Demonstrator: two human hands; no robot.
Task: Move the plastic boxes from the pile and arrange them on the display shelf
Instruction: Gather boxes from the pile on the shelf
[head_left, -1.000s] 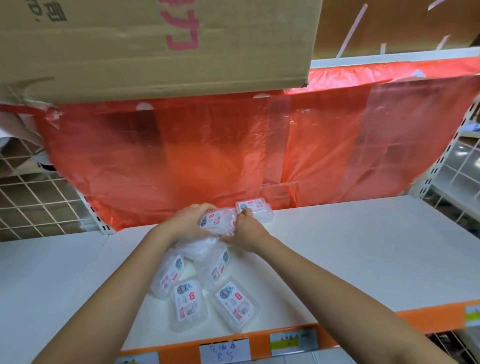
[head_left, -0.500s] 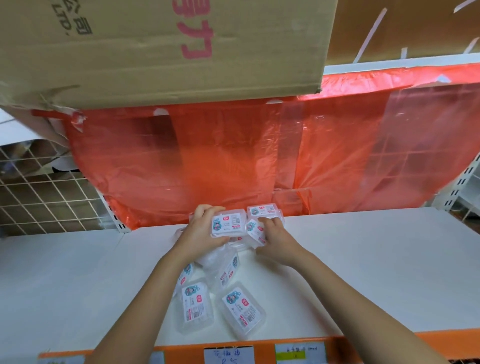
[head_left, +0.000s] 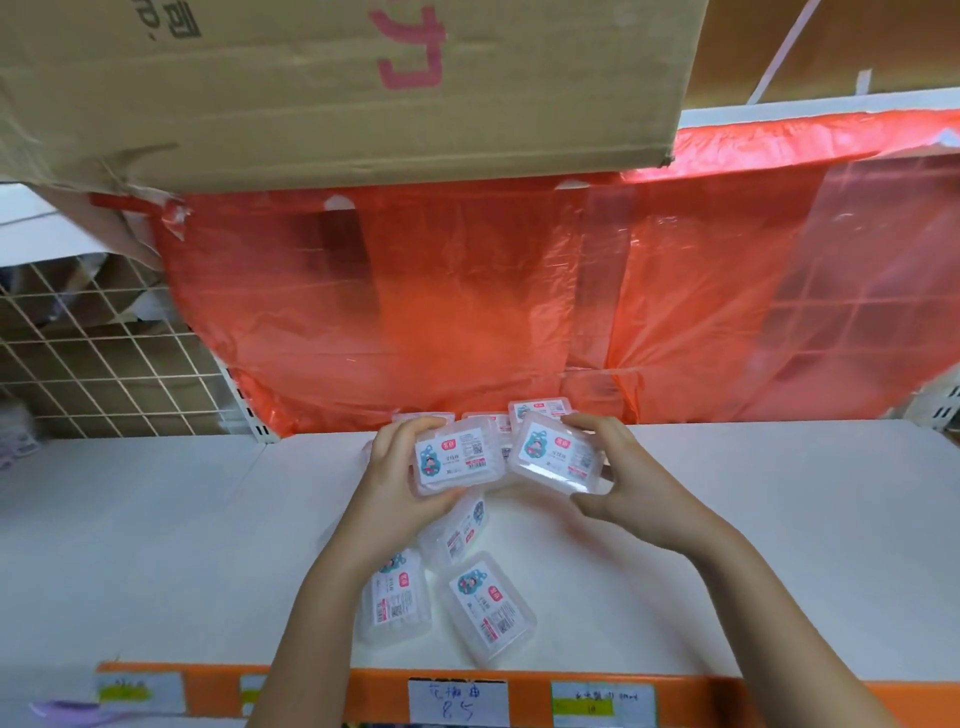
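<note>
My left hand grips a clear plastic box with a white and red label, lifted above the white shelf. My right hand grips a second labelled box beside it, tilted. Under my hands lies a loose pile of the same boxes near the shelf's front edge. Behind my hands, several boxes stand in a row at the back of the shelf against the red plastic sheet; my hands partly hide them.
A red plastic sheet hangs behind the shelf. A big cardboard carton overhangs from above. A wire grid panel is at the left. The orange front rail carries paper price tags.
Both hands have lifted a box each off the pile and drawn slightly apart. The camera has moved closer.
</note>
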